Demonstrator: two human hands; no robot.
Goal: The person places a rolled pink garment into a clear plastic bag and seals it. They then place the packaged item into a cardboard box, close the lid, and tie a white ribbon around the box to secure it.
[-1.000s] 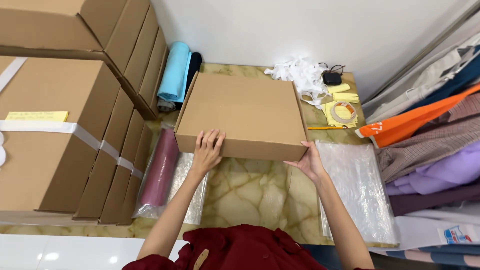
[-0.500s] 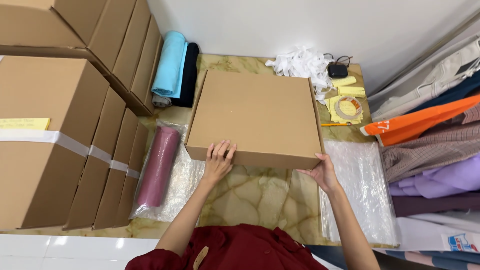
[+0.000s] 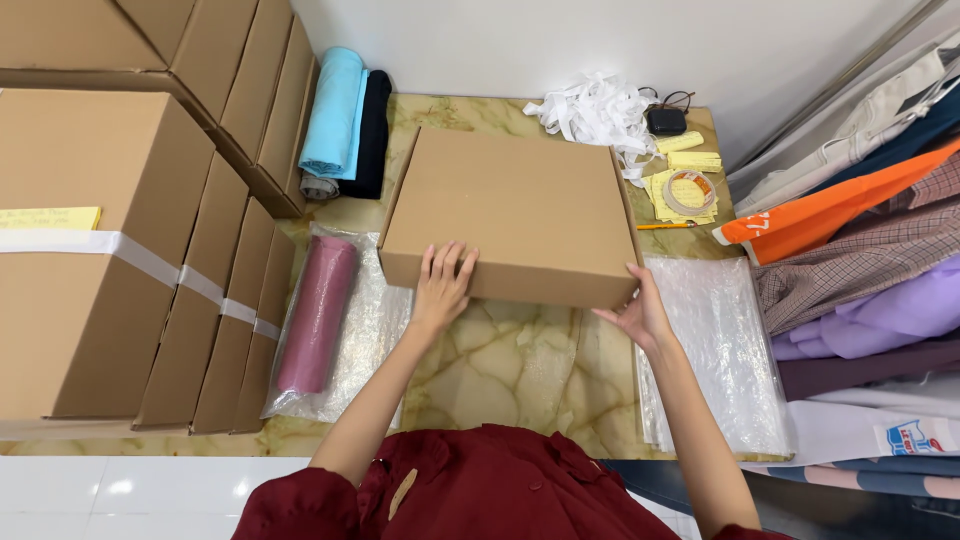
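Observation:
A flat, closed brown cardboard box (image 3: 520,205) lies on the marbled tabletop (image 3: 510,360). My left hand (image 3: 442,285) rests with spread fingers against the box's near side, close to its left corner. My right hand (image 3: 637,312) touches the box's near right corner with fingers apart. Neither hand lifts the box; it sits flat on the table.
Tall stacked cardboard boxes (image 3: 120,250) line the left. A maroon fabric roll (image 3: 318,312) in clear plastic lies beside them. Blue and black fabric rolls (image 3: 345,120) lie at the back. White strips (image 3: 595,110), a tape roll (image 3: 690,190), clear bags (image 3: 715,350) and hanging clothes (image 3: 860,250) are at the right.
The box has slid a little away from me and toward the left on the table. Both hands stayed at its near edge, moving with it.

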